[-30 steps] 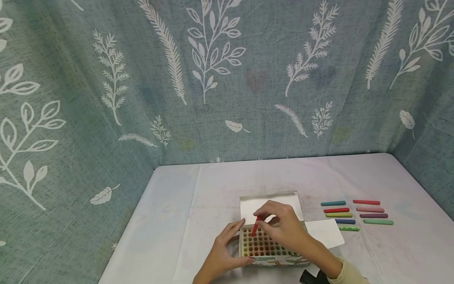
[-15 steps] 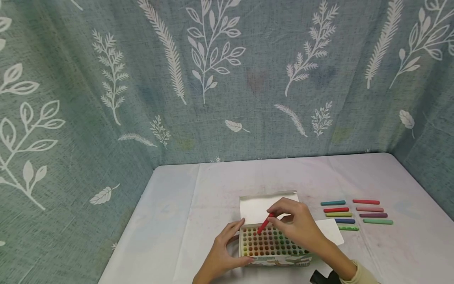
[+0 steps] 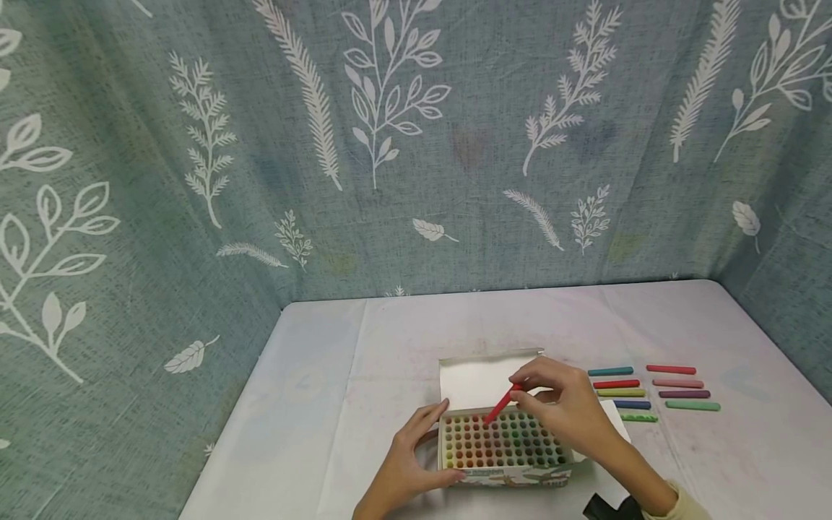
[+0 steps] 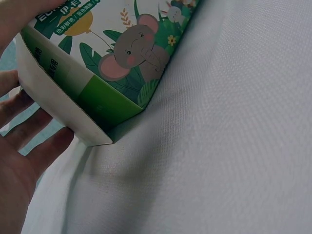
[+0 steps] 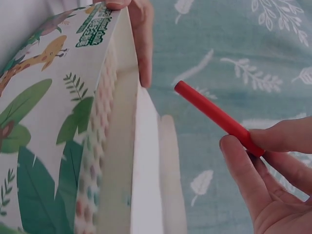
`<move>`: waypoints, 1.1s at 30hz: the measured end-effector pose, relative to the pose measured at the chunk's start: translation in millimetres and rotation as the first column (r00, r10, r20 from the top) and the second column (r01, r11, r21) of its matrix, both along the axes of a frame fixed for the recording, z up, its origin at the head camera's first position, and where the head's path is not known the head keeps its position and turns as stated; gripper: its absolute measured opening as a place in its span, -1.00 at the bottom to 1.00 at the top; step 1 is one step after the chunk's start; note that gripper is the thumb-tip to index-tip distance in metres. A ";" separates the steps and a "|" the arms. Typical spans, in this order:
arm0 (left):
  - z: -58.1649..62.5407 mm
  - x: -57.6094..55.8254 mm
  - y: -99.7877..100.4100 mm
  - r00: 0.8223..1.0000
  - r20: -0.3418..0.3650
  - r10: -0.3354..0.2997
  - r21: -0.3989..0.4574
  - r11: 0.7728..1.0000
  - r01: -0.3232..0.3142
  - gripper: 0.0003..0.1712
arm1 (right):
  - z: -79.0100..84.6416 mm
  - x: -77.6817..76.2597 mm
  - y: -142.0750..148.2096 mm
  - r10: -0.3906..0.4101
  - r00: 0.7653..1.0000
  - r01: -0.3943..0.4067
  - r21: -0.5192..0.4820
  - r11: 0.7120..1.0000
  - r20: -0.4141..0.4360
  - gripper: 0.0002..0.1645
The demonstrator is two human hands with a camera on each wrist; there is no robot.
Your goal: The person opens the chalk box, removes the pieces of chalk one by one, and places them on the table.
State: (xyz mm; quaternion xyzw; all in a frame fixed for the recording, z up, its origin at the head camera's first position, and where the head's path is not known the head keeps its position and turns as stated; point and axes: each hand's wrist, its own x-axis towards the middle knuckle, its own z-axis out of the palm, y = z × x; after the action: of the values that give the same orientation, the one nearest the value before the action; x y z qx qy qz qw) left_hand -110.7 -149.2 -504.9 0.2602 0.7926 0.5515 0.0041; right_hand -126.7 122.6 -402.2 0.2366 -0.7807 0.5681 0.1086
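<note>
A red chalk stick (image 3: 502, 404) is pinched between the thumb and fingertips of my right hand (image 3: 568, 408). It slants over the back rows of the chalk box (image 3: 503, 477), its lower end near the holes; the right wrist view shows the whole red chalk stick (image 5: 214, 114) apart from the box. My left hand (image 3: 412, 462) holds the box's left end, thumb on the front side and fingers toward the back corner. In the left wrist view its fingers (image 4: 51, 141) lie against a white side flap (image 4: 58, 105). The box's insert has rows of colour-stained holes.
Right of the box, several coloured chalk sticks (image 3: 685, 395) lie in two columns on the white table (image 3: 364, 375). The white lid (image 3: 477, 379) stands raised behind the box, and a white flap (image 3: 617, 419) sticks out at its right. A patterned curtain (image 3: 403, 144) hangs beyond.
My right hand has moved to the right along the back rows with the red chalk stick, which now slants more. The left hand and the box stay in place.
</note>
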 end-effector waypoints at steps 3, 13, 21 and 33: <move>0.2 -0.1 0.0 1.000 0.003 -0.001 -0.004 1.000 0.001 0.02 | 1.1 0.4 5.4 -0.008 0.999 0.009 -0.015 1.000 0.038 -0.84; -0.4 -0.1 -0.3 1.000 0.001 0.002 -0.019 1.000 -0.002 0.03 | -1.0 1.9 29.7 0.004 0.997 0.003 -0.085 0.996 0.079 -0.81; -1.1 -0.6 -0.5 1.000 -0.004 0.000 -0.014 1.000 0.000 0.03 | -0.6 4.9 47.0 -0.014 0.998 0.020 -0.095 0.995 0.066 -0.77; -1.4 -0.2 -0.5 1.000 -0.008 0.001 -0.016 1.000 -0.002 0.02 | 1.0 11.1 76.8 -0.123 0.982 0.130 -0.039 0.991 0.140 -0.76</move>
State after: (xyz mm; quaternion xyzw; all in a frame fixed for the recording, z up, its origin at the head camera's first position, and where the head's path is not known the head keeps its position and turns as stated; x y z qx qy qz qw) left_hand -111.0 -149.7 -506.2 0.2619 0.7971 0.5441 0.0025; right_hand -115.6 199.4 -401.3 0.1442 -0.7859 0.5936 0.0960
